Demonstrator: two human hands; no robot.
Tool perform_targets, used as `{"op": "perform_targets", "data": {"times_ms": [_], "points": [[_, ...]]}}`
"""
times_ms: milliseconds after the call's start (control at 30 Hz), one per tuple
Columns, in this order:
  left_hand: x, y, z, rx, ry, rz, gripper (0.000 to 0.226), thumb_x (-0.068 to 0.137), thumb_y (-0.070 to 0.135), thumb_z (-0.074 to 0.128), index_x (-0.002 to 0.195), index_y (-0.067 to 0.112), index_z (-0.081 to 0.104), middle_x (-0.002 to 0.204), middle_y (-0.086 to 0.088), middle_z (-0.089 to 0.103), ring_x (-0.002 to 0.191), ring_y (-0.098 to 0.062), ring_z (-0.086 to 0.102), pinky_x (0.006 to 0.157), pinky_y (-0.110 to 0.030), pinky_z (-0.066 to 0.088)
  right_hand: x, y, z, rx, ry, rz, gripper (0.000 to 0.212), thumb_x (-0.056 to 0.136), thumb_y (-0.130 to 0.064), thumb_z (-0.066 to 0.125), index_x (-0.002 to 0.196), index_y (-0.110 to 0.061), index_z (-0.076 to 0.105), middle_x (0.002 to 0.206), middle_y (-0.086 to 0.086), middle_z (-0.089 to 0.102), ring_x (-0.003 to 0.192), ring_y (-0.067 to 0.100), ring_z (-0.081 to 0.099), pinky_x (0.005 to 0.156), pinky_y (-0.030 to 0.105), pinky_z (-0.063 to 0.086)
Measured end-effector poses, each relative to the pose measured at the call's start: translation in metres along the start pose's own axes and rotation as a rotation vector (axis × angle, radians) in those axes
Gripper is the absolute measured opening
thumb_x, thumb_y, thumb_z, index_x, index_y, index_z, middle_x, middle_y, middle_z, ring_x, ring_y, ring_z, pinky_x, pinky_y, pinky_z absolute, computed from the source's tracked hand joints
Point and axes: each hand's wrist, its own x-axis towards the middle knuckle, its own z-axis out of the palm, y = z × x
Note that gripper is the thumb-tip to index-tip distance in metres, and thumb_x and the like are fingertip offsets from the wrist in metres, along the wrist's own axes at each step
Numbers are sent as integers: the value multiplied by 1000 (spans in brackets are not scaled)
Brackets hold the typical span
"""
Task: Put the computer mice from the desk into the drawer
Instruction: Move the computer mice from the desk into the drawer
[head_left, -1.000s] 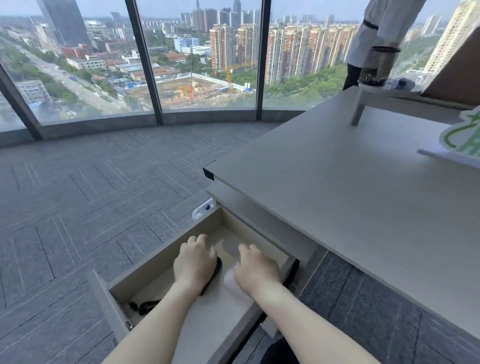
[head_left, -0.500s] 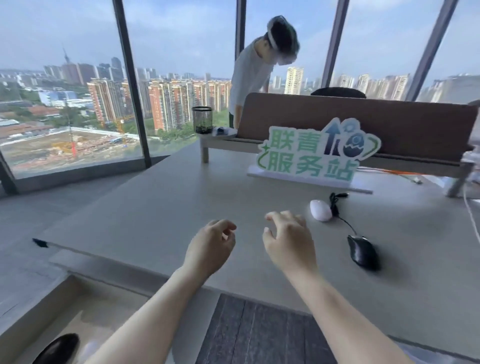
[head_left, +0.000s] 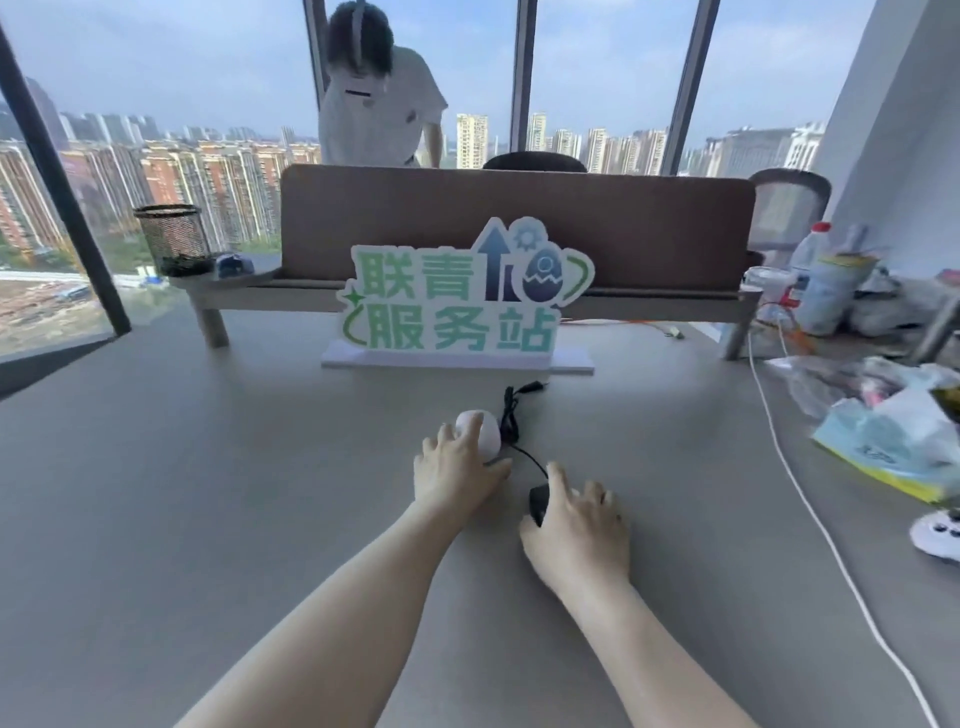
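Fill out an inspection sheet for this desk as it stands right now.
Surface: grey desk, bare in the left half.
Job's things: white mouse and black mouse on the desk; drawer out of view.
Clutter: green sign, mesh cup on a riser shelf, bottles, plastic bags, white controller.
Hands: left hand over the white mouse, right hand over the black mouse; neither lifted.
Cables: black cord bundled beside the white mouse; white cable runs down the right side.
Surroundings: windows, city view, another person behind the divider.
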Motion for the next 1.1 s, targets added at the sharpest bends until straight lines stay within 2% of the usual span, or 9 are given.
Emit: {"op": "perform_targets", "data": {"times_ms": [100,200,300,433,633,767,933,1033,1100], "points": [[22,8,10,109,-2,5,56,80,52,52,132,36,43,134,-11,48,117,-38,46,92,-43,37,8,5,4,36,14,-33,62,85,-41,55,141,-24,32,123,15,52,116,36,45,94,43,40],[32,13,11,67,54,-39,42,81,31,51,123,30,53,124,-14,56,112,-39,48,87,-41,39,12,13,3,81,7,-40,64,85,-38,56,142,-20,34,124,17,52,115,37,44,96,42,39],[27,8,8,3,84,-73,39,80,21,51,118,19,49,117,-19,55,107,-40,47,77,-38,37,13,18,1,180,16,-29,60,84,-35,55,139,-19,37,121,17,53,112,37,43,94,41,37],[-4,-16,-9,-86,137,-114,48,83,25,49,130,17,44,121,-22,50,113,-40,41,88,-42,37,8,7,-7,295,77,-78,57,83,-35,55,135,-18,43,120,15,56,110,35,42,93,40,37],[-84,-72,-82,-280,332,-142,48,82,24,45,130,28,43,117,-18,54,104,-35,41,85,-37,31,-36,-61,-43,524,156,-307,51,85,-31,60,134,-21,50,120,11,55,111,30,42,85,28,34],[-158,-130,-153,-322,533,-203,54,86,23,50,140,26,41,127,-18,55,116,-35,44,87,-35,31,-87,-131,-68,708,157,-470,58,76,-41,52,132,-24,53,117,6,58,112,26,47,86,25,31],[-268,-223,-221,-260,753,-332,50,88,24,54,137,24,44,126,-15,56,114,-32,46,90,-39,37,-166,-216,-77,1004,-11,-626,44,77,-41,58,120,-33,57,114,-4,62,103,15,59,85,29,44],[-327,-281,-239,-221,801,-467,52,86,30,50,137,24,44,121,-6,56,108,-27,46,85,-39,37,-215,-264,-65,1082,-176,-719,38,77,-40,59,115,-40,56,110,-4,64,97,14,61,82,31,50],[-360,-316,-242,-176,796,-562,52,86,29,51,137,21,44,122,-10,59,103,-26,47,83,-37,35,-244,-292,-49,1075,-253,-771,38,77,-40,58,115,-38,56,109,-4,64,98,12,60,82,27,47]]}}
